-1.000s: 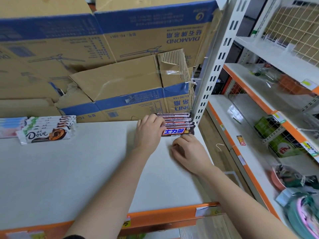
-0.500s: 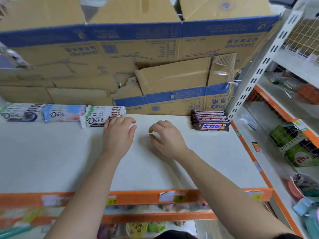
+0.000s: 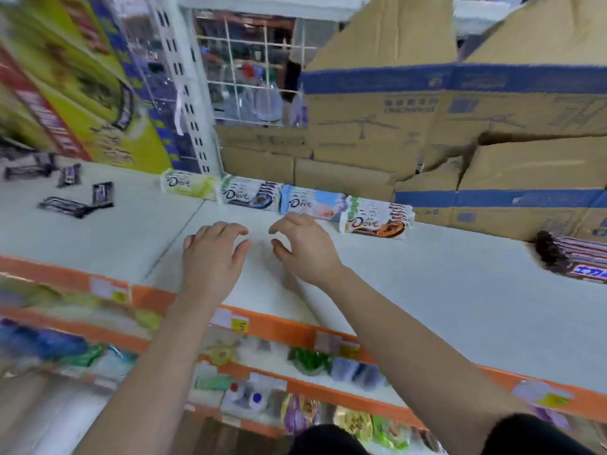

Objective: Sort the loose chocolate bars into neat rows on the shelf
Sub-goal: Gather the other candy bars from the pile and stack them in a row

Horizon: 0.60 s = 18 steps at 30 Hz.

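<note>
From the head camera: left hand and right hand side by side over the white shelf, fingers loosely curled, gripping nothing. Just behind them, four Dove stacks in a row against cardboard boxes. Loose dark bars scattered far left; brown-wrapped stack at far right.

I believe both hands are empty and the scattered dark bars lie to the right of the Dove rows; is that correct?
Not quite: the head view shows the scattered dark bars left of the Dove rows, not right. The left hand and right hand are indeed empty.
</note>
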Tool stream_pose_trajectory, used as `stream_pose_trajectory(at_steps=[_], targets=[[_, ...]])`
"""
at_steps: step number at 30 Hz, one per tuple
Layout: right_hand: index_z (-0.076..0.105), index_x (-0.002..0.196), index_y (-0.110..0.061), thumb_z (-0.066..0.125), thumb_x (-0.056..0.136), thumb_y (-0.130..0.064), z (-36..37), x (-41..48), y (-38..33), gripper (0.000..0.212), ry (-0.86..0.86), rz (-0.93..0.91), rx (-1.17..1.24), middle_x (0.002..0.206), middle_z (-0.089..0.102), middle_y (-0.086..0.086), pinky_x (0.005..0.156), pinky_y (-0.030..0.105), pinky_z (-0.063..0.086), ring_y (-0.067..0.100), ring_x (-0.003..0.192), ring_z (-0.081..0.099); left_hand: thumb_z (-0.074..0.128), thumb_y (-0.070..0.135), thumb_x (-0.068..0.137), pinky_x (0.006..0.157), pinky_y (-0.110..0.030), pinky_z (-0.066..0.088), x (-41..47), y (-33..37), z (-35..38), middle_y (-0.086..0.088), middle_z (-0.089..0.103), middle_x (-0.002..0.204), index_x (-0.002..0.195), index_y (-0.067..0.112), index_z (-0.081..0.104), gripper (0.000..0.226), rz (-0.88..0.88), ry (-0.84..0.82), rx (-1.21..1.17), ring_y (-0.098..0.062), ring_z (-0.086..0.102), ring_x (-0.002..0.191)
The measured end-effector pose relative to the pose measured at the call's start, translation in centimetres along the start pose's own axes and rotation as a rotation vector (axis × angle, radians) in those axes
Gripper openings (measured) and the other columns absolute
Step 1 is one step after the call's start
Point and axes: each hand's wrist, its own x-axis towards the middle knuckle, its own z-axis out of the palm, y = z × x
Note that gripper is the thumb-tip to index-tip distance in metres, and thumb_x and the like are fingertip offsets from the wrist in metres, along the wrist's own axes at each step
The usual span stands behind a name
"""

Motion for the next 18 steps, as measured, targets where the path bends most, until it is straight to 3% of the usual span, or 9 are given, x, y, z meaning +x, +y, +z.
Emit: stream_pose_trajectory(at_steps=[7, 12, 18], targets=[[0.065, 0.106, -0.013, 0.059, 0.085, -0.018, 8.9, 9.3, -7.6, 0.022, -0.047, -0.069, 0.102, 0.108, 0.062, 0.006, 0.084, 0.034, 0.042, 0.028, 0.106, 0.052, 0.043, 0.035, 0.087, 0.081, -0.042, 0.04, 1.0, -12.8, -2.6, -0.002, 0.065, 0.103, 0.105, 0.022, 0.063, 0.03, -0.136, 0.018, 0.053, -0.031, 0.057, 0.096], [0.065, 0.107, -0.012, 0.058, 0.086, -0.018, 15.3, 17.3, -12.6, 0.022, -0.093, -0.14, 0.156, 0.106, 0.06, 0.007, 0.083, 0.041, 0.047, 0.029, 0.102, 0.054, 0.047, 0.034, 0.092, 0.085, -0.042, 0.039, 3.5, -22.9, -4.7, -0.002, 0.062, 0.108, 0.109, 0.023, 0.061, 0.025, -0.227, -0.006, 0.088, -0.029, 0.055, 0.101], [0.066, 0.106, -0.011, 0.058, 0.087, -0.02, 21.9, 26.7, -18.4, 0.022, -0.172, -0.203, 0.159, 0.1, 0.061, 0.008, 0.086, 0.036, 0.043, 0.028, 0.101, 0.054, 0.051, 0.032, 0.093, 0.084, -0.04, 0.038, 6.9, -33.6, -7.5, 0.0, 0.063, 0.108, 0.109, 0.024, 0.062, 0.021, -0.322, 0.022, 0.132, -0.028, 0.056, 0.102]])
